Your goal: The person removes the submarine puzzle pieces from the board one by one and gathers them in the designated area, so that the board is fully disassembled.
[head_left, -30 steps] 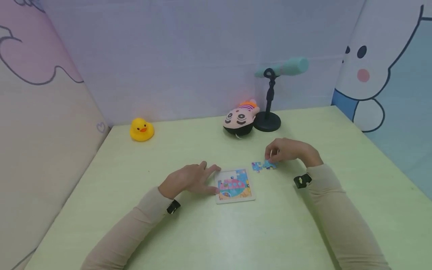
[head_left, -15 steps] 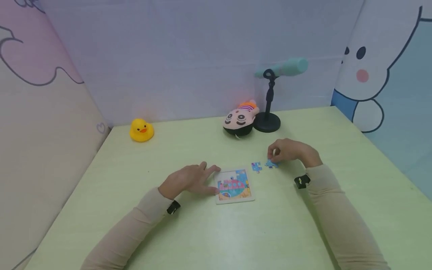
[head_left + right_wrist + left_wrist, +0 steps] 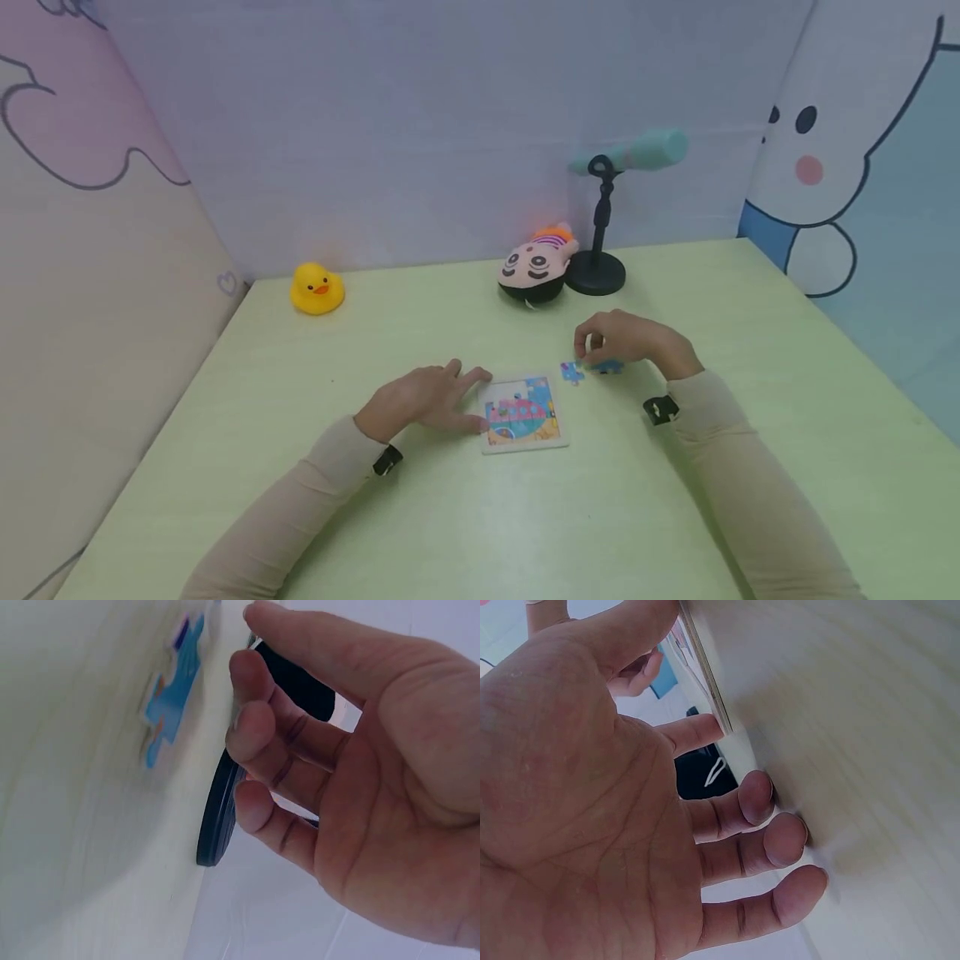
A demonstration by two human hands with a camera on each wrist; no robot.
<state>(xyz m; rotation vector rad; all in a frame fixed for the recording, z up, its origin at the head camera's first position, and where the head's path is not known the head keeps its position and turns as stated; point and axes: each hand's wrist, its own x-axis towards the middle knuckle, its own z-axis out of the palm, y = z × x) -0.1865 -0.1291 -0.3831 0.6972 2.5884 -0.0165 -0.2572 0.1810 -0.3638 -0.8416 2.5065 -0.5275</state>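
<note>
A square jigsaw tray (image 3: 525, 447) with a pale rim lies on the table, mostly filled with a pink and teal submarine picture; its upper left part shows bare white. My left hand (image 3: 423, 398) rests at its left side, thumb and index finger touching the edge, the other fingertips down on the table in the left wrist view. Right of the tray lie two loose blue puzzle pieces. My right hand (image 3: 626, 337) hovers over them, fingers loosely bent, fingertips close to the left piece (image 3: 572, 373). The right piece (image 3: 609, 367) lies partly hidden under this hand.
At the back stand a yellow rubber duck (image 3: 317, 289), a plush doll (image 3: 536, 267) lying down, and a black stand (image 3: 596, 273) bearing a mint-green microphone-shaped thing (image 3: 648, 151). A cloth-covered wall (image 3: 390, 167) closes off the table's far edge.
My right hand has left the right puzzle piece on the table and shifted left toward the other piece. My left hand and the tray have stayed in place.
</note>
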